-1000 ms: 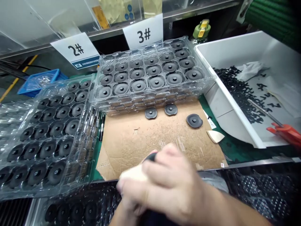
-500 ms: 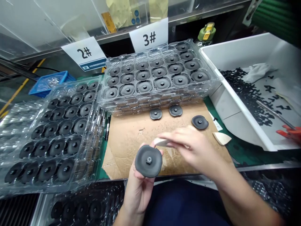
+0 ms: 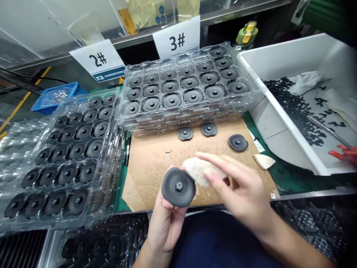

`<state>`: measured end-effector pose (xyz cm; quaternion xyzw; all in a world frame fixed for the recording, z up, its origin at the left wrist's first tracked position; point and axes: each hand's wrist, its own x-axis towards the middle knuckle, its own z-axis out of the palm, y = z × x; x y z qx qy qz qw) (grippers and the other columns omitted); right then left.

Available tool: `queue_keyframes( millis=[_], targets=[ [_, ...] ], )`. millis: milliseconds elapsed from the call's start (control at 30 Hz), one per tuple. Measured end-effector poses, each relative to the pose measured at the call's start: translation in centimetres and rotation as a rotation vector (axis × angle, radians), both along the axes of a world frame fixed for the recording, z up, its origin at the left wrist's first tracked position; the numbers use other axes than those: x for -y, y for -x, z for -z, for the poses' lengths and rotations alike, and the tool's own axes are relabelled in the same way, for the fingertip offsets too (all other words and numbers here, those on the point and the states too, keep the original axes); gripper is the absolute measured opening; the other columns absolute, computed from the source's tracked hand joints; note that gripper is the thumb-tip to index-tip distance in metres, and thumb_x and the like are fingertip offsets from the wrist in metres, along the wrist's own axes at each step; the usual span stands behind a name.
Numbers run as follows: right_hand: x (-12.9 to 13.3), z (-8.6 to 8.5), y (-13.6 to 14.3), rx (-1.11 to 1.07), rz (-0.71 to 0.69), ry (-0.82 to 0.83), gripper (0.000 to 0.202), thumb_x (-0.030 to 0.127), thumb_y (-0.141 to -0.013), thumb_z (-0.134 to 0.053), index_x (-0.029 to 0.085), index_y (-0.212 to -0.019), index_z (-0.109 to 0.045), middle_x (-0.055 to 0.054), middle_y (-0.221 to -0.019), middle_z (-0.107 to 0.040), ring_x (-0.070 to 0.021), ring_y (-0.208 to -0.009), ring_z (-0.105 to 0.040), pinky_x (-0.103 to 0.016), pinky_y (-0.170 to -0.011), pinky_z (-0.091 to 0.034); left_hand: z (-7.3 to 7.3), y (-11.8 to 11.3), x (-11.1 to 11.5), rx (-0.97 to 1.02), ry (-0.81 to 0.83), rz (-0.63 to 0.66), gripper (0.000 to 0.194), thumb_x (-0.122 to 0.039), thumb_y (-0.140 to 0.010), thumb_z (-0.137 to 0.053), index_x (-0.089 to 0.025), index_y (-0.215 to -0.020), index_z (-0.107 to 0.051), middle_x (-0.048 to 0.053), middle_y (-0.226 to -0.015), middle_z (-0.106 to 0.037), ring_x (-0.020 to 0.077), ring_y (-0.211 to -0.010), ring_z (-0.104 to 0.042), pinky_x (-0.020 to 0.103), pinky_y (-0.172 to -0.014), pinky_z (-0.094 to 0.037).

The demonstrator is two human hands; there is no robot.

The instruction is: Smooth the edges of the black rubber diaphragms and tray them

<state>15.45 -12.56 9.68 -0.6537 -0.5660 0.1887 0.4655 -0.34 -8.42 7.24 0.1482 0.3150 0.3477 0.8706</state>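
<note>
My left hand (image 3: 169,219) holds a black rounded disc (image 3: 178,187) from below, its metal nut facing up. In my right hand (image 3: 240,182) is a pale, flat pad (image 3: 200,171), pinched between thumb and fingers at the disc's upper right edge. Both hands are over the near part of a brown cardboard sheet (image 3: 150,156). Beyond them, similar black discs lie on the cardboard: one (image 3: 185,133) beside another (image 3: 209,129), and a third (image 3: 238,142) at the right. A pale wedge-shaped piece (image 3: 264,161) rests near the cardboard's right edge.
Clear trays (image 3: 192,97) of black discs are stacked behind the cardboard, with more trays (image 3: 67,152) at the left. On the right stands a white bin (image 3: 290,130) with small black parts and a red-handled tool (image 3: 344,152). A green-lidded bottle (image 3: 247,35) stands behind.
The pale pad has turned so its broad face shows, as my right hand moved slightly right and down. My left hand and its disc have shifted a little to the right.
</note>
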Motion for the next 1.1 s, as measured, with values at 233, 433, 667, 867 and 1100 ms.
queue_keyframes(
  millis=[233, 433, 667, 867, 1100],
  targets=[
    [-0.5, -3.0, 2.3, 0.084, -0.398, 0.078, 0.024, 0.013, -0.087, -0.044, 0.017, -0.106, -0.059, -0.002, -0.085, -0.064, -0.0153, -0.072, -0.056, -0.029, -0.067, -0.044, 0.7, 0.3, -0.4, -0.089, -0.006, 0.035, 0.046, -0.035, -0.067, -0.070, -0.031, -0.112, -0.059, 0.000, -0.115, -0.063, 0.0166, -0.101, -0.061, 0.023, -0.086, -0.049],
    [-1.2, -2.4, 2.3, 0.086, -0.307, -0.087, 0.028, 0.014, -0.089, -0.041, 0.010, -0.112, -0.055, -0.007, -0.087, -0.062, -0.0173, -0.080, -0.054, -0.031, -0.076, -0.041, 0.4, 0.3, -0.3, 0.003, 0.072, 0.098, 0.033, -0.031, -0.069, -0.069, -0.028, -0.102, -0.066, -0.001, -0.104, -0.069, 0.0128, -0.098, -0.062, 0.017, -0.082, -0.049],
    [1.0, -2.2, 0.0, 0.261, -0.257, 0.142, 0.030, 0.011, -0.088, -0.041, 0.019, -0.112, -0.057, -0.002, -0.074, -0.058, -0.0153, -0.064, -0.048, -0.030, -0.063, -0.037, 1.1, 1.5, -1.0, -0.003, 0.038, 0.178, 0.051, -0.039, -0.067, -0.067, -0.030, -0.116, -0.057, 0.001, -0.116, -0.064, 0.0197, -0.109, -0.056, 0.027, -0.091, -0.046],
    [-1.0, 0.9, -1.5, -0.043, -0.138, 0.028, 0.027, 0.018, -0.091, -0.040, 0.024, -0.111, -0.058, -0.002, -0.093, -0.063, -0.0145, -0.079, -0.056, -0.027, -0.071, -0.045, -0.6, 1.3, -1.2, 0.048, 0.028, 0.226, 0.052, -0.040, -0.064, -0.070, -0.031, -0.114, -0.058, 0.004, -0.119, -0.061, 0.0256, -0.101, -0.061, 0.034, -0.089, -0.048],
    [2.1, 9.0, -0.9, 0.089, -0.190, 0.240, 0.028, 0.019, -0.091, -0.041, 0.022, -0.112, -0.058, -0.004, -0.087, -0.064, -0.0172, -0.078, -0.057, -0.032, -0.071, -0.046, -0.8, 1.5, -1.1, 0.173, 0.045, 0.271, 0.052, -0.040, -0.061, -0.071, -0.031, -0.111, -0.060, 0.002, -0.117, -0.063, 0.0243, -0.102, -0.061, 0.031, -0.088, -0.049]
  ],
)
